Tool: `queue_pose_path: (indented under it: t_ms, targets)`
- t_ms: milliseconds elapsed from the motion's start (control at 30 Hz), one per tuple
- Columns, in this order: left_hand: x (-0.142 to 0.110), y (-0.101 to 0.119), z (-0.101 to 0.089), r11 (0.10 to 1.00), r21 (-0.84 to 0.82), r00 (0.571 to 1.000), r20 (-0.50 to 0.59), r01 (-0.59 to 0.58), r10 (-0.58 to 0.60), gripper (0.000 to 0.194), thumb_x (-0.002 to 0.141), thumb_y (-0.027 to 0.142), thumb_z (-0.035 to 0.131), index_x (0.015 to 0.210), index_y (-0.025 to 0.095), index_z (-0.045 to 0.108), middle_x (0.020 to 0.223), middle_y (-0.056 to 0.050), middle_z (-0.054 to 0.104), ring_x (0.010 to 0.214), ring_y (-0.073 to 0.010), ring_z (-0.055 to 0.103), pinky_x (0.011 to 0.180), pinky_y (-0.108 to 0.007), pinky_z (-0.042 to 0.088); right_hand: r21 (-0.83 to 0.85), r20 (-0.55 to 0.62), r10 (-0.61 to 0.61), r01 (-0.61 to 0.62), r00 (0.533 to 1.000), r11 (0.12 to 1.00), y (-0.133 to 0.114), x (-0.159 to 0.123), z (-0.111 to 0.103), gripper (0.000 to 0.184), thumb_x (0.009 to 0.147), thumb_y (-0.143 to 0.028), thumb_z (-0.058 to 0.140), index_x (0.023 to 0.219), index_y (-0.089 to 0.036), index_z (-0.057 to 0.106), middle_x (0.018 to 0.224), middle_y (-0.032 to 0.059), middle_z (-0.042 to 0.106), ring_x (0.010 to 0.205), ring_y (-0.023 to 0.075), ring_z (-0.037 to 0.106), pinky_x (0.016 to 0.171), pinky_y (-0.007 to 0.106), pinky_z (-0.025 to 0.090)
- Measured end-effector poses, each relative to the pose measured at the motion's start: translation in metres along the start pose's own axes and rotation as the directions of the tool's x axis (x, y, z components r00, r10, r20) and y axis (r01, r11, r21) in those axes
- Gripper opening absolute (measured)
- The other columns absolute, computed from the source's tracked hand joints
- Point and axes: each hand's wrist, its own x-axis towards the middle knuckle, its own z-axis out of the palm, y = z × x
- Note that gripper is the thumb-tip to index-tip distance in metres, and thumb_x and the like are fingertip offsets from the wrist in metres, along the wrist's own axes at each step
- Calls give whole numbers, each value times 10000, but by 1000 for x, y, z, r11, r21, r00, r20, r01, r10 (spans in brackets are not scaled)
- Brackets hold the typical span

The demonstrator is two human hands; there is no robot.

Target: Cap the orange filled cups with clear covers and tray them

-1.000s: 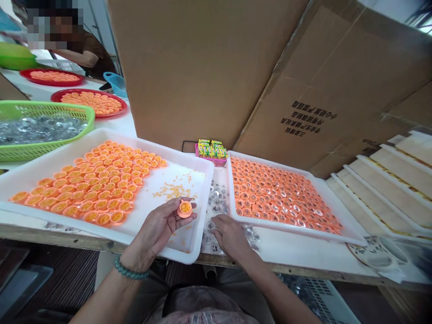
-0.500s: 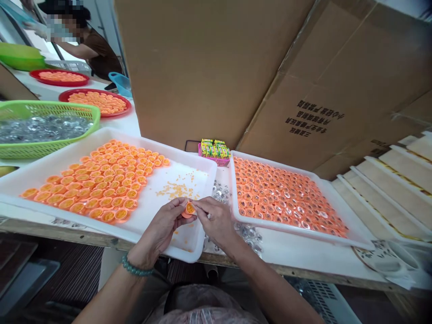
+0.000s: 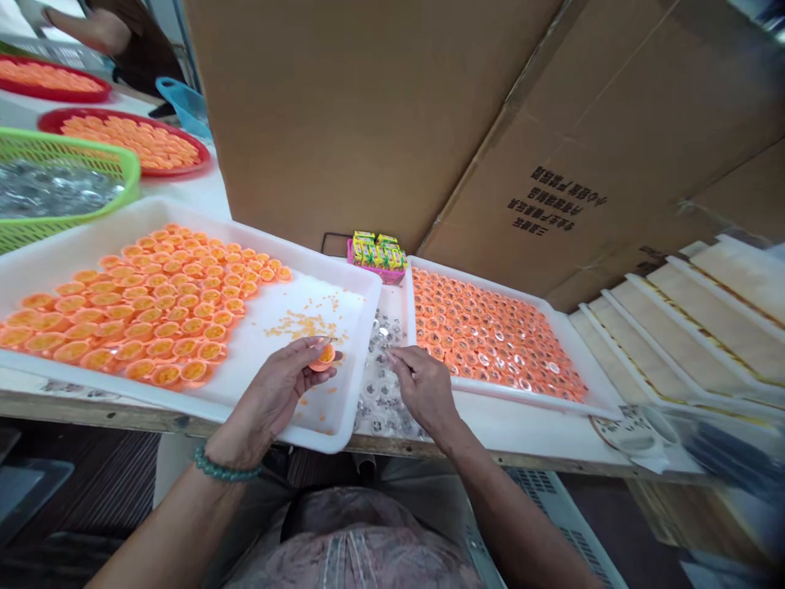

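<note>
My left hand (image 3: pixel 279 383) pinches a small round orange cup (image 3: pixel 323 355) between thumb and fingers, over the right end of a white tray (image 3: pixel 245 402). Yellow-orange bits show inside the cup. My right hand (image 3: pixel 424 384) is apart from it, above small clear plastic pieces (image 3: pixel 377 393) spread between two trays. Its fingers are curled together at the tips; whether anything is in them is too small to make out. Many similar orange cups (image 3: pixel 163 315) stand in rows in the left tray, beside loose yellow bits (image 3: pixel 300 323).
A second white tray (image 3: pixel 527 391) on the right holds orange cups with shiny clear tops. Behind stand a pink basket (image 3: pixel 391 276) of small yellow-green packets and a tall cardboard box (image 3: pixel 343 123). Left are a green basket (image 3: pixel 132 176), red trays (image 3: pixel 202 159) and a co-worker (image 3: pixel 144 49).
My right hand has left the orange cup and moved right to the clear pieces. My left hand keeps the cup. The head view has shifted, moving the scene left and slightly up.
</note>
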Motion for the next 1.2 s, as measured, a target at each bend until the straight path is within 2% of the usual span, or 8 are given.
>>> queue_pose_path:
  t_ms: [167, 400, 533, 667, 767, 867, 967, 1200]
  targets:
    - [0, -2, 1, 997, 70, 999, -40, -24, 27, 240, 731, 286, 667, 883, 100, 673, 872, -88, 670, 697, -142, 611, 647, -235, 528, -235, 348, 54, 31, 936, 972, 24, -30, 7, 184, 854, -130, 489, 846, -168, 669, 821, 58, 651, 801, 164, 595, 730, 246, 438]
    - [-1, -2, 3, 993, 105, 996, -61, -57, 64, 224, 692, 293, 708, 836, 125, 676, 810, -51, 660, 689, -144, 617, 657, -248, 529, -349, 460, -62, 244, 886, 905, 26, -22, 38, 107, 825, -136, 525, 793, -144, 627, 838, 75, 617, 851, 195, 541, 773, 282, 410]
    - [-2, -1, 3, 995, 96, 997, -64, -41, 47, 218, 694, 286, 703, 843, 131, 671, 810, -52, 666, 680, -142, 622, 653, -242, 522, -346, 417, -56, 216, 907, 913, 33, -19, 48, 177, 849, -103, 483, 746, -141, 622, 802, 77, 616, 830, 188, 539, 774, 286, 407]
    - [-3, -2, 2, 994, 104, 997, -70, -33, 41, 269, 679, 303, 717, 879, 130, 666, 840, -52, 670, 673, -139, 623, 650, -237, 512, -107, 203, 72, -51, 977, 993, 33, -21, 37, 129, 858, -181, 531, 773, -157, 625, 781, 41, 627, 770, 152, 558, 714, 250, 415]
    - [-3, -2, 3, 992, 121, 997, -69, -20, 28, 329, 646, 324, 748, 897, 131, 660, 815, -44, 668, 657, -141, 622, 655, -244, 504, 103, 121, 171, -184, 978, 978, 18, -16, 17, 145, 851, -283, 563, 778, -172, 621, 705, 4, 605, 664, 131, 540, 619, 228, 400]
    - [-4, -2, 4, 992, 124, 999, -41, 1, 4, 355, 620, 336, 769, 891, 135, 659, 798, -50, 674, 629, -140, 617, 640, -247, 493, 232, 198, 66, -112, 978, 966, -5, -4, 3, 224, 900, -294, 481, 768, -174, 616, 701, -2, 583, 672, 123, 534, 630, 223, 400]
    - [-5, -2, 4, 995, 102, 1000, 14, 4, -5, 344, 631, 347, 760, 886, 139, 662, 777, -57, 675, 629, -150, 619, 654, -271, 495, 308, 245, -69, -10, 967, 951, -26, 10, 5, 285, 933, -288, 419, 788, -174, 636, 727, 9, 583, 709, 124, 540, 659, 226, 408]
    - [-4, 0, 3, 997, 14, 997, 9, -80, 80, 266, 643, 309, 753, 830, 133, 682, 779, -51, 673, 696, -145, 608, 714, -273, 494, 260, 127, -25, -9, 992, 966, -52, 27, 32, 231, 904, -282, 492, 809, -190, 681, 780, 28, 632, 741, 138, 586, 686, 241, 417]
